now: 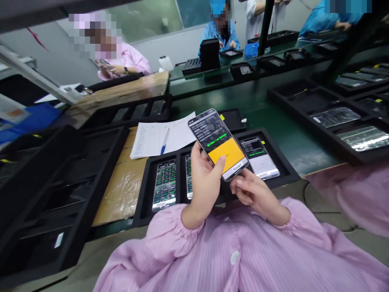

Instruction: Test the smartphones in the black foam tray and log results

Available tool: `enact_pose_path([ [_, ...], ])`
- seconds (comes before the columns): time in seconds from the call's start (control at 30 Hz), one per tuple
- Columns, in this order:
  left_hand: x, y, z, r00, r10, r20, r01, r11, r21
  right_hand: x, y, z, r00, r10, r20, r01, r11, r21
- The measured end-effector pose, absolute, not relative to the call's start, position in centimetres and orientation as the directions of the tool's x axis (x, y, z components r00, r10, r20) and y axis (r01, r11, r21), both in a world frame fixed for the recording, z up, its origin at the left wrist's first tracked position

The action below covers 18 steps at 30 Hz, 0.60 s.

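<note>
My left hand [206, 180] is wrapped round a smartphone [217, 142], its thumb over the lit screen. That screen is dark with green text above and orange below. Just under the phone's lower edge is my right hand [258, 192], its fingers curled together; whether they hold something small is hidden. Beneath both hands lies a black foam tray [288, 174]. In its right slot rests another lit phone [261, 158]. A phone with a green grid on its screen [164, 184] sits in the left slot, and one more is partly covered by my left hand.
Behind the tray lie a printed sheet [146, 140] and a blue pen [164, 144]. Large black trays stand left [100, 162] and right [304, 117]. Across the green bench [197, 87], a person in pink [133, 59] and others in blue or white work.
</note>
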<state>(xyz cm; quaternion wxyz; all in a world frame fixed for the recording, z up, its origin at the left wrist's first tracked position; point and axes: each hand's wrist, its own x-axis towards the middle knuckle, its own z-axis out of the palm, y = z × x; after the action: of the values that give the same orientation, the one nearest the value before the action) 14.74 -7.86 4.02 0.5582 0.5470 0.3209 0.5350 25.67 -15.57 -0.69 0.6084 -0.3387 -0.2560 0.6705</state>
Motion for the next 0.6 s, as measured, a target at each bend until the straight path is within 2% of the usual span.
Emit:
enact_pose_path([
  [0.2, 15.2, -9.0, 3.7, 0.148, 0.910, 0.387, 0.056, -0.398, 0.916, 24.7, -14.9, -0.3, 0.179, 0.984, 0.003, -0.421, 0.080, -0.904],
  [0.33, 14.4, -6.8, 4.3, 0.116, 0.875, 0.470, 0.066, -0.479, 0.876, 25.7, -15.6, -0.9, 0.326, 0.940, 0.096, -0.333, 0.210, -0.919],
  [0.4, 13.9, -5.7, 3.8, 0.169, 0.895, 0.414, 0.028, -0.424, 0.905, 27.3, -15.6, -1.2, 0.482, 0.868, 0.124, -0.330, 0.311, -0.892],
  [0.47, 13.7, -5.3, 2.4, 0.312, 0.914, 0.259, 0.031, -0.282, 0.959, 29.6, -15.3, -1.5, 0.660, 0.739, 0.136, -0.309, 0.432, -0.847],
  [0.53, 13.5, -5.5, 0.6, 0.468, 0.879, 0.091, 0.093, -0.152, 0.984, 31.9, -14.8, -1.6, 0.775, 0.618, 0.130, -0.267, 0.508, -0.819],
  [0.6, 13.5, -6.0, -0.6, 0.528, 0.849, 0.039, 0.218, -0.179, 0.960, 33.7, -14.5, -1.6, 0.817, 0.567, 0.109, -0.249, 0.517, -0.819],
])
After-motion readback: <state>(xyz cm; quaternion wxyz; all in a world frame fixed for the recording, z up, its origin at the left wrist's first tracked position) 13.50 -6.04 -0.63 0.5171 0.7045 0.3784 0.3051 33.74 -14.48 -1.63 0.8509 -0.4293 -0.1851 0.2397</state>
